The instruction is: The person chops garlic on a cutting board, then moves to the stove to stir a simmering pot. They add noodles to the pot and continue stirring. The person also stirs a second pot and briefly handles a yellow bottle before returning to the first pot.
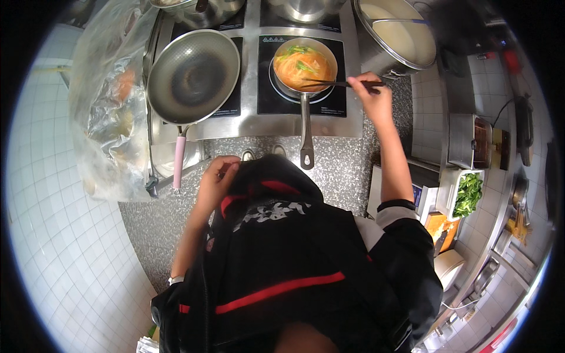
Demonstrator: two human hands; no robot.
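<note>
My right hand holds a pair of dark chopsticks, whose tips reach into a small steel saucepan. Orange broth with noodles and green leaves fills the pan, which sits on a black induction hob plate, its handle towards me. My left hand is near my apron front with curled fingers; whether it holds anything is unclear. Left of the saucepan, a large frying pan with a pink handle rests on another hob plate, with nothing in it.
A tall steel pot of pale liquid stands at the back right. More steel pots are on the rear hobs. Plastic sheeting hangs at the left by the tiled wall. On the right are a tub of cut greens and a wooden board.
</note>
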